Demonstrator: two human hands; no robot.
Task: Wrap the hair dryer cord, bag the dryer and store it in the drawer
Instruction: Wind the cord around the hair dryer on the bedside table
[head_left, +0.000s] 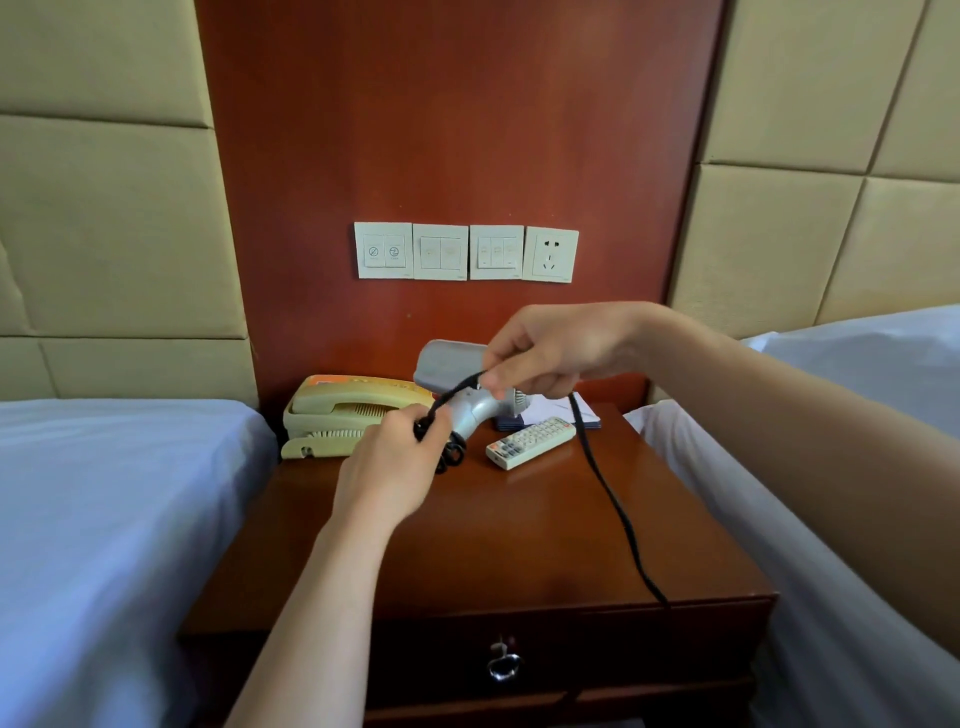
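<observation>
A silver hair dryer (448, 368) is held above the wooden nightstand (498, 540). My left hand (400, 457) grips the lower end of its handle together with coiled loops of the black cord (608, 483). My right hand (550, 353) pinches the cord near the dryer's body, stretching it taut toward the left hand. From there the cord hangs down across the nightstand top and over its front right edge. The drawer (561, 654) below, with a metal ring pull (503, 665), is closed. No bag is visible.
A beige telephone (337, 415) sits at the nightstand's back left. A white remote control (530, 442) and a notepad (582, 413) lie at the back right. Beds with white sheets flank both sides. Wall switches and a socket (550, 254) are above.
</observation>
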